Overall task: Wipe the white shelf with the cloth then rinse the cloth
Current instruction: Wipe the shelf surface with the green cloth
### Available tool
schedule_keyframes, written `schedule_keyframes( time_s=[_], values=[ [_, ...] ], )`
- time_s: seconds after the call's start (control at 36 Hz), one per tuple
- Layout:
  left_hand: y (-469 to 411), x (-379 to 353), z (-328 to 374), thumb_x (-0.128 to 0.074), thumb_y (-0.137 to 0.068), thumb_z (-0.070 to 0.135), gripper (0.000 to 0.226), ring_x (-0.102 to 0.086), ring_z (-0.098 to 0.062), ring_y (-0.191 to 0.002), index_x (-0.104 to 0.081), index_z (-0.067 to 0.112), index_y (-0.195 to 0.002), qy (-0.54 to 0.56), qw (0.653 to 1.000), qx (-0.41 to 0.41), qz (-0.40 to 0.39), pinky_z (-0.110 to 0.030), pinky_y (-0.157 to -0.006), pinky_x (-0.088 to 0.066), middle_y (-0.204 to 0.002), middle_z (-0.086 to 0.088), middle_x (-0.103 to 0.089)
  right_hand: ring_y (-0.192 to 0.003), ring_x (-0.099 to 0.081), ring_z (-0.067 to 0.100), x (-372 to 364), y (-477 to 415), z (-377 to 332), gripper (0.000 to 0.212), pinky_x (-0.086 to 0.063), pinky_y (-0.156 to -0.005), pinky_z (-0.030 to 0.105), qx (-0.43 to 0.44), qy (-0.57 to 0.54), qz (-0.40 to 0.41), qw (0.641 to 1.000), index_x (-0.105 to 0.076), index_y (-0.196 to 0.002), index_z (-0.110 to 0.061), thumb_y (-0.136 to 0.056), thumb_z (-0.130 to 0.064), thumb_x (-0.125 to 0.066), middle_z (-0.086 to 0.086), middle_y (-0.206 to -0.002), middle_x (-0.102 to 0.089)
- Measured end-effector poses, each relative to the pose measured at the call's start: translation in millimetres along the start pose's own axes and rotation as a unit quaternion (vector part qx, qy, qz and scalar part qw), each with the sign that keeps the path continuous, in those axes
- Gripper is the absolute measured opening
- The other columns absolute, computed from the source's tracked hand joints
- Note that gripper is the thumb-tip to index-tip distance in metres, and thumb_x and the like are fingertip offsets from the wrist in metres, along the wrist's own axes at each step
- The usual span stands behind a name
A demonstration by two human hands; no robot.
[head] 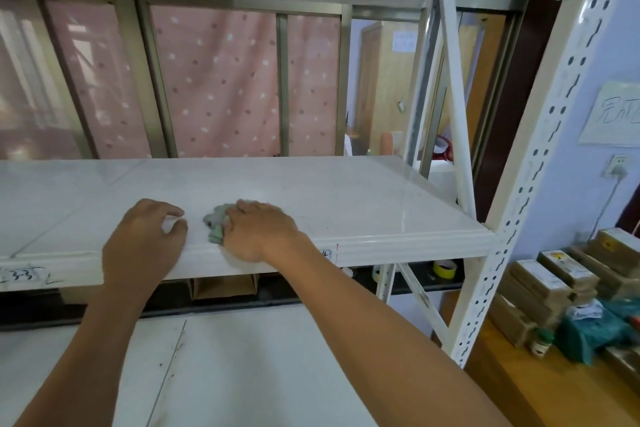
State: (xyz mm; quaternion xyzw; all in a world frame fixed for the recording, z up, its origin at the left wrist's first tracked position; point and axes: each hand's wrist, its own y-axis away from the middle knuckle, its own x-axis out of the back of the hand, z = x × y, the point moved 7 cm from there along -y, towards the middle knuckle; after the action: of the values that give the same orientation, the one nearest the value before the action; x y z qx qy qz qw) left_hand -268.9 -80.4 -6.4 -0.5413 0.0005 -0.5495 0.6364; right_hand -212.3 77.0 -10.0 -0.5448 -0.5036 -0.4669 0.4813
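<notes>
Pressing: right hand (pixel 260 229), fingers curled over green cloth (pixel 215 222), near edge of white shelf (pixel 349 196). Left hand (pixel 143 241) just left, bent fingertips resting on shelf, holding nothing.

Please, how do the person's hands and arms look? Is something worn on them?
Both the left hand and right hand are bare: no gloves, rings or watch show. The left forearm and right forearm are bare too; no sleeve is in view.
</notes>
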Motion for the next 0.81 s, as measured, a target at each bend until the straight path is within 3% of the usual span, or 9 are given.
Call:
schedule_keyframes(
  time_s=[0.11, 0.22, 0.39, 0.5, 0.61, 0.69, 0.81],
  values=[
    [2, 3, 0, -0.066, -0.080, -0.005, 0.016, -0.063, -0.038, -0.090, -0.072, 0.002, -0.093, -0.017, 0.999, -0.030, 0.021, -0.047, -0.073, -0.053, -0.099, -0.017, -0.065, -0.134, -0.044, 0.029, 4, -24, -28, 0.048, -0.039, -0.107, 0.044, 0.073, -0.041, -0.059, 0.995, -0.040, -0.150, -0.026, -0.103, -0.036, -0.040, 0.007, -0.152, -0.043],
    [2, 4, -3, -0.061, -0.081, -0.007, 0.022, -0.059, -0.037, -0.089, -0.069, 0.000, -0.099, -0.021, 1.000, 0.011, 0.020, -0.044, -0.067, -0.049, -0.101, -0.018, -0.063, -0.146, -0.030, 0.029, -2, -58, -48, 0.056, -0.026, -0.117, 0.044, 0.091, -0.079, -0.097, 0.988, -0.028, -0.157, -0.021, -0.105, -0.040, -0.035, 0.009, -0.162, -0.029],
    [0, 2, -6, -0.061, -0.085, 0.001, 0.028, -0.056, -0.033, -0.097, -0.060, 0.004, -0.113, -0.036, 0.997, 0.061, -0.005, -0.044, -0.072, -0.049, -0.108, -0.015, -0.060, -0.151, -0.020, 0.024, 4, -108, -46, 0.054, -0.014, -0.121, 0.035, 0.103, -0.014, -0.110, 0.989, -0.021, -0.159, -0.021, -0.107, -0.029, -0.035, 0.002, -0.166, -0.017],
    [-2, -4, -7, -0.056, -0.087, 0.000, 0.027, -0.059, -0.028, -0.101, -0.066, 0.008, -0.111, -0.039, 0.999, 0.021, -0.030, -0.041, -0.073, -0.051, -0.112, -0.009, -0.065, -0.145, -0.030, 0.025, 19, -135, 4, 0.055, -0.023, -0.114, 0.032, 0.066, -0.020, -0.098, 0.993, -0.029, -0.157, -0.027, -0.104, -0.015, -0.043, 0.001, -0.164, -0.026],
    [-1, -6, -8, -0.050, -0.089, 0.001, 0.030, -0.055, -0.015, -0.093, -0.071, 0.016, -0.105, -0.034, 0.998, 0.032, -0.033, -0.032, -0.070, -0.042, -0.110, 0.001, -0.066, -0.137, -0.043, 0.026, 28, -152, 89, 0.053, -0.033, -0.103, 0.027, 0.007, -0.008, -0.069, 0.998, -0.037, -0.154, -0.031, -0.104, -0.018, -0.046, 0.000, -0.159, -0.037],
    [-2, -6, -11, -0.051, -0.088, 0.003, 0.030, -0.058, -0.017, -0.092, -0.072, 0.020, -0.100, -0.035, 0.998, 0.044, -0.021, -0.033, -0.067, -0.043, -0.108, 0.005, -0.065, -0.136, -0.043, 0.024, 33, -153, 152, 0.049, -0.032, -0.103, 0.026, -0.032, -0.029, -0.059, 0.997, -0.045, -0.148, -0.037, -0.103, -0.020, -0.046, -0.005, -0.156, -0.040],
    [-2, -6, -11, -0.054, -0.087, 0.001, 0.028, -0.061, -0.023, -0.090, -0.073, 0.019, -0.095, -0.042, 0.998, 0.039, -0.007, -0.034, -0.065, -0.045, -0.105, 0.004, -0.066, -0.133, -0.045, 0.029, 35, -151, 215, 0.048, -0.032, -0.105, 0.032, -0.081, -0.035, -0.034, 0.996, -0.047, -0.147, -0.037, -0.104, -0.018, -0.037, 0.002, -0.156, -0.042]
  ],
)
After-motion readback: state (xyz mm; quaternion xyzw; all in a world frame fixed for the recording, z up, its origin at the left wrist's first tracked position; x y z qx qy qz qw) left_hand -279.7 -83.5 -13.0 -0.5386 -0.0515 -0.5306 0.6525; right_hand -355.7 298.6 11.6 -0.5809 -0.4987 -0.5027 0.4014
